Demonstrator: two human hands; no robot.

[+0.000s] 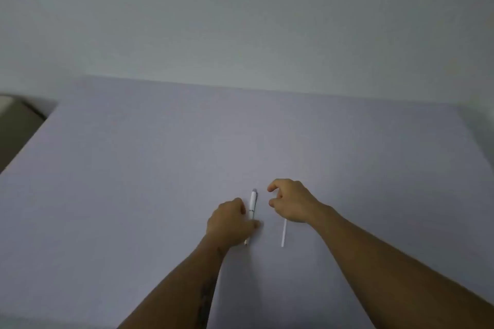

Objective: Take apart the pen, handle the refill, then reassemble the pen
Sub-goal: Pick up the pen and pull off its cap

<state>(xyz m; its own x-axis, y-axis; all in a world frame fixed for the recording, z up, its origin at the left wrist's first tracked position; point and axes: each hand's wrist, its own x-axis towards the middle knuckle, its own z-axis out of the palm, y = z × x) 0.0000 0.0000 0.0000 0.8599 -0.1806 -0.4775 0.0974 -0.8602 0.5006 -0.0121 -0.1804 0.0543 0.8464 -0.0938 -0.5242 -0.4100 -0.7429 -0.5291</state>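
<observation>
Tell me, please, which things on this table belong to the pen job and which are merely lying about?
Belonging to the job:
- white pen, under the left hand
- thin white refill, lying beside the right hand

Lying about:
- nothing else on the table; only a dark object beyond its left edge

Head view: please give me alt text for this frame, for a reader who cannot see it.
A person's left hand rests on a white pen lying on a pale table, while the right hand hovers, fingers curled, over one end of a thin white refill lying beside it. Both bare forearms reach in from below; a plain wall lies behind.
</observation>
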